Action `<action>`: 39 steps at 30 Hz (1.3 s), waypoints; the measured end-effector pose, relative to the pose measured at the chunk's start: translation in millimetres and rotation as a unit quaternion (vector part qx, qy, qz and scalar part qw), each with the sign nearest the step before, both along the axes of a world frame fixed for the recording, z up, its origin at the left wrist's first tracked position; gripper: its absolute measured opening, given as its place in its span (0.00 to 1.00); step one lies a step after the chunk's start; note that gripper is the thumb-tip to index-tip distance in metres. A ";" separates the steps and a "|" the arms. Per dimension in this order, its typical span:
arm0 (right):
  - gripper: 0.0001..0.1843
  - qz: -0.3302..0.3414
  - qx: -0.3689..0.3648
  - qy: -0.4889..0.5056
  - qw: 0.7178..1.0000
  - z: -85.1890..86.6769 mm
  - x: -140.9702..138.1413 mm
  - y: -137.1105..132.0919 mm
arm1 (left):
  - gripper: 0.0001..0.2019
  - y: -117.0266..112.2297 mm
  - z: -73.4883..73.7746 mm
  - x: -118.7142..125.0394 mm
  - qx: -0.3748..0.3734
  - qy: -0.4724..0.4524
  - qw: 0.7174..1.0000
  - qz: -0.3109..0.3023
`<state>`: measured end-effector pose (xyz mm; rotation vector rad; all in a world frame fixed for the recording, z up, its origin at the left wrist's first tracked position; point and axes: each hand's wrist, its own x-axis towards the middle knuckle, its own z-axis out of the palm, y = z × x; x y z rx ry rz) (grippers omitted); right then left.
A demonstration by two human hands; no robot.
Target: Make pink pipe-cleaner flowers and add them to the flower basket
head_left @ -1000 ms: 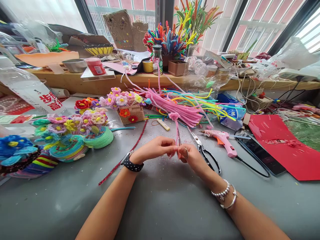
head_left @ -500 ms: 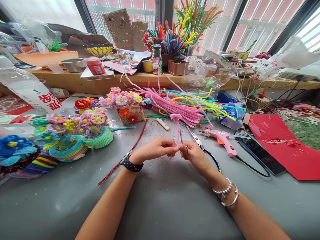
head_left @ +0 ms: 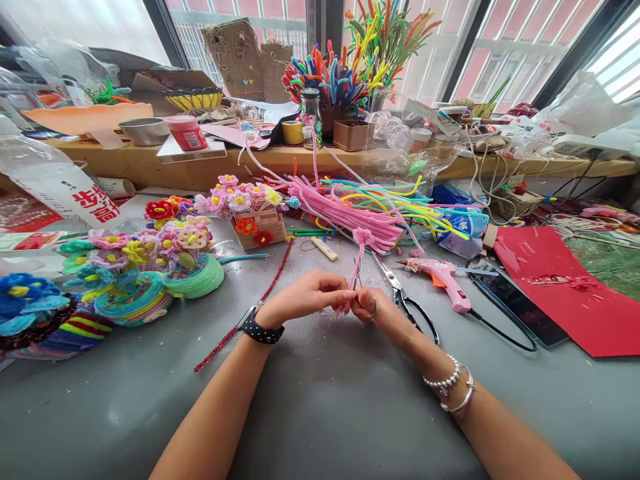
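A pink pipe cleaner (head_left: 357, 268) stands up from between my hands, its upper end coiled into a fuzzy pink loop. My left hand (head_left: 327, 292) pinches its lower part with thumb and fingers. Fingertips of my right hand (head_left: 373, 305) are closed on the same piece from the other side, close against the left thumb. A thin grey metal tip shows beside the stem; what it belongs to is hidden. Pink fuzz hangs below the left fingers. Just beyond the right hand lie scissors (head_left: 396, 285) with black handles, and behind them a bundle of pink pipe cleaners (head_left: 345, 212).
A pink glue gun (head_left: 447, 277) with its cord, a phone (head_left: 525, 307) and red card (head_left: 555, 287) lie rightward. Pipe-cleaner flowers on a green coiled base (head_left: 195, 275) and a small flower basket (head_left: 257, 230) stand left. A red tinsel stem (head_left: 275, 279) passes behind my left wrist.
The pink loop has shifted slightly right, and its stem now leans. My right fingers have turned and dropped a little, staying against the left hand. The view has moved slightly.
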<state>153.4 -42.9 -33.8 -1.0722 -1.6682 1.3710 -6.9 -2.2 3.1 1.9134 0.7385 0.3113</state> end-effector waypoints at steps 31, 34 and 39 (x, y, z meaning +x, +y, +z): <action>0.35 -0.020 0.030 -0.057 0.998 -1.3 -3.7 -3.2 | 0.12 1.0 -5.3 1.9 -0.011 -0.084 0.993 0.078; 0.33 -0.053 0.010 -0.052 0.997 1.2 -5.8 -4.1 | 0.12 2.3 -5.5 1.0 -0.008 -0.092 0.992 0.082; 0.33 -0.039 0.002 -0.038 0.998 1.0 -6.1 -4.2 | 0.12 3.2 -4.4 -0.1 -0.001 -0.088 0.993 0.082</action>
